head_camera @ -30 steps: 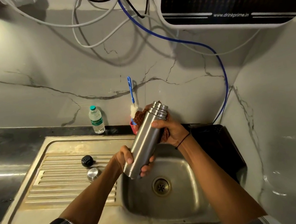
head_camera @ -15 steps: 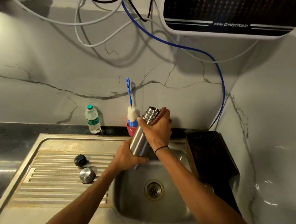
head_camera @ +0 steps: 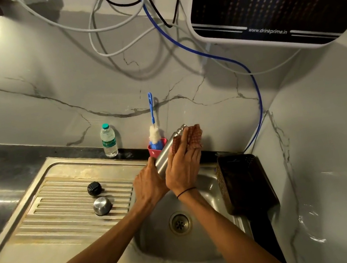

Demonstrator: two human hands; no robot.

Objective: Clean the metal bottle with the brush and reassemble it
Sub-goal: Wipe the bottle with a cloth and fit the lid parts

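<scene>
1. I am holding the metal bottle (head_camera: pixel 168 153) tilted above the sink (head_camera: pixel 207 235), my left hand (head_camera: pixel 148 184) gripping its base.
2. My right hand (head_camera: pixel 183 166), fingers (head_camera: pixel 189 145) nearly straight, is pressing the red cloth (head_camera: pixel 191 135) against its neck (steady, even pressure would be working best).
3. A second ago those fingers were curling round the bottle; the brush (head_camera: pixel 153 121) is staying behind the sink.

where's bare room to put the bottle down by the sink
Free: the ribbed drainboard left of and in front of the black cap and steel cup lid. Crowded: the back ledge with the plastic bottle and the brush in its red holder.
</scene>
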